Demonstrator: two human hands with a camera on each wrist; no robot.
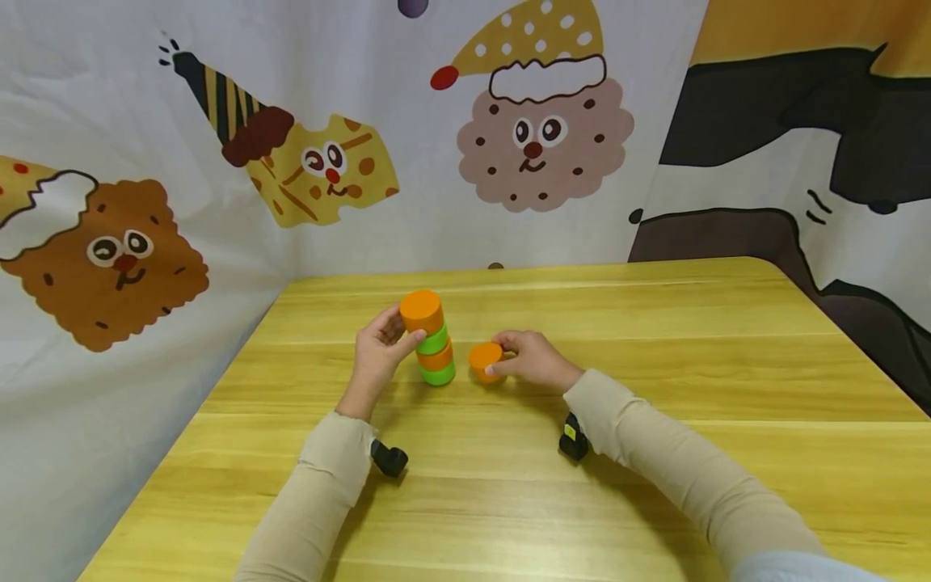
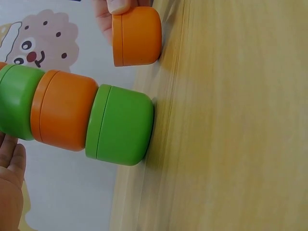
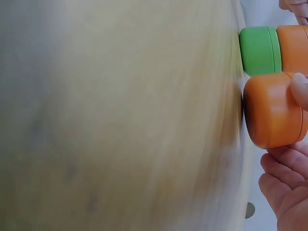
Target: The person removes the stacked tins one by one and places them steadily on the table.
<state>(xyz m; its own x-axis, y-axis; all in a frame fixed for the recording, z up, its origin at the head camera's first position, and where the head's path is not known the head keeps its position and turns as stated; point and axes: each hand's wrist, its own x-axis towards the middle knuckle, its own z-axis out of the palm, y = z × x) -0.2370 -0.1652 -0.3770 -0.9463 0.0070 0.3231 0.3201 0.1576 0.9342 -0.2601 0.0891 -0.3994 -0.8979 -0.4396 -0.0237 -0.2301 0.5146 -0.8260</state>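
Note:
A stack of small round lidded jars stands on the table, slightly leaning: a green jar (image 2: 120, 126) at the bottom, an orange jar (image 2: 66, 110) over it, then another green jar (image 2: 19, 101) and an orange jar (image 1: 422, 310) on top. My left hand (image 1: 380, 347) grips the upper part of the stack from the left, thumb near the seam under the top jar. To the right of the stack, my right hand (image 1: 537, 360) pinches a separate orange jar (image 1: 486, 361) between thumb and fingers, its base close to the tabletop.
The wooden table (image 1: 465, 501) reaches back to a white curtain (image 1: 407, 234) printed with cartoon biscuits. Black wrist cameras hang under the left cuff (image 1: 389, 459) and the right cuff (image 1: 598, 408).

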